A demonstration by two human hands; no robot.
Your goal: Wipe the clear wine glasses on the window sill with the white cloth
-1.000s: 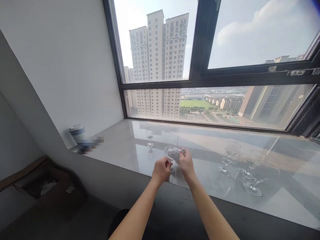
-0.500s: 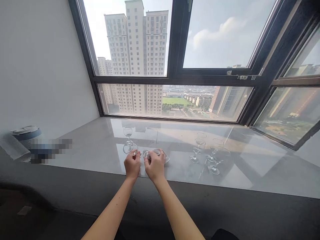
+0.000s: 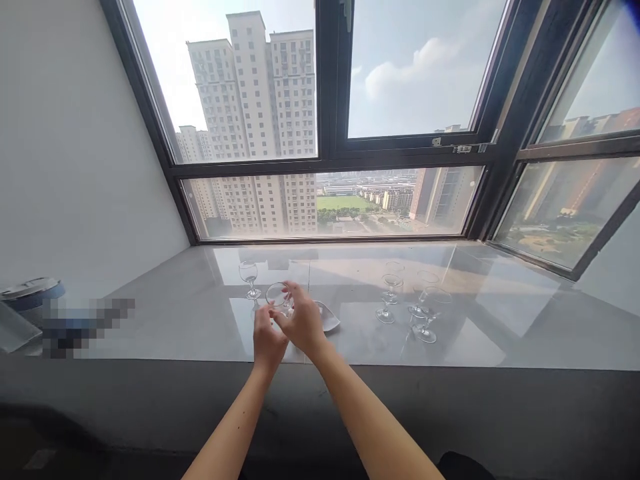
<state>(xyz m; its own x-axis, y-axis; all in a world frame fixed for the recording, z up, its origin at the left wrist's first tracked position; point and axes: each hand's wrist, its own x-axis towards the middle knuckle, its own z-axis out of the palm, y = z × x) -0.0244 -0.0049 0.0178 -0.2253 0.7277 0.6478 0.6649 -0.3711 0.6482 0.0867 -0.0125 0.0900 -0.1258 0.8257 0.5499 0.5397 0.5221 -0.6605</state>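
In the head view a small clear wine glass [image 3: 277, 294] is held up over the ledge. My left hand [image 3: 269, 340] is closed around its lower part, and that part is mostly hidden by the fingers. Against the bowl's right side, my right hand [image 3: 303, 321] grips the same glass with thumb and fingers bent. Just behind and to the right of that hand lies a white leaf-shaped dish [image 3: 331, 324], partly covered by it. Another stemmed glass [image 3: 249, 275] stands upright a short way behind my left hand.
Several stemmed glasses [image 3: 429, 313] stand upright on the right of the glossy ledge [image 3: 190, 320]. A container with a blue band [image 3: 37, 293] and a blurred patch are at far left. Dark-framed windows [image 3: 330, 167] rise behind the ledge.
My right hand has left the white dish and moved up and left onto the glass in my left hand. My left hand has shifted slightly right. The camera view has turned a little.
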